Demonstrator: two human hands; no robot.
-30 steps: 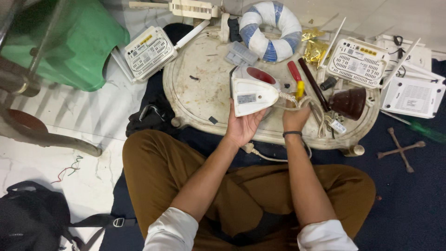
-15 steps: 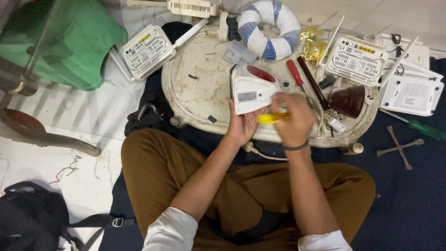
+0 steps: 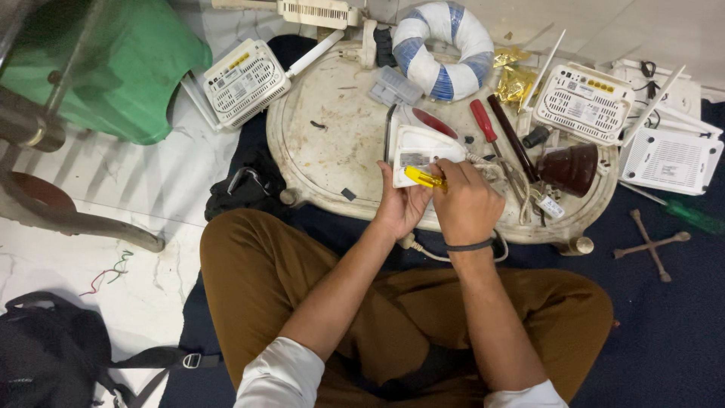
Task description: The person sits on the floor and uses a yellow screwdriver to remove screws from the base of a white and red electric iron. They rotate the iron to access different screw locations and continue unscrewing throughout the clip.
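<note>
A white clothes iron [image 3: 420, 149] with a red part lies on a worn oval tray-like tabletop [image 3: 332, 128]. My left hand [image 3: 402, 205] holds the iron's near end from below. My right hand [image 3: 467, 204] grips a yellow-handled screwdriver [image 3: 423, 178], which points left against the iron's back end. A dark band sits on my right wrist. I sit cross-legged in brown trousers, with the low table right in front of my knees.
A red-handled screwdriver [image 3: 484, 121], a dark tool [image 3: 515, 137], a brown cone-shaped part [image 3: 572, 168] and a blue-white striped ring [image 3: 444, 47] lie on the table. White routers [image 3: 244, 81] [image 3: 583, 103] flank it. A cross-shaped wrench [image 3: 651, 243] lies right, a green stool [image 3: 113, 68] left, a black bag [image 3: 53, 363] below.
My right hand picked up the yellow-handled screwdriver from beside the iron and brought it to the iron's near end. My left hand stayed on the iron.
</note>
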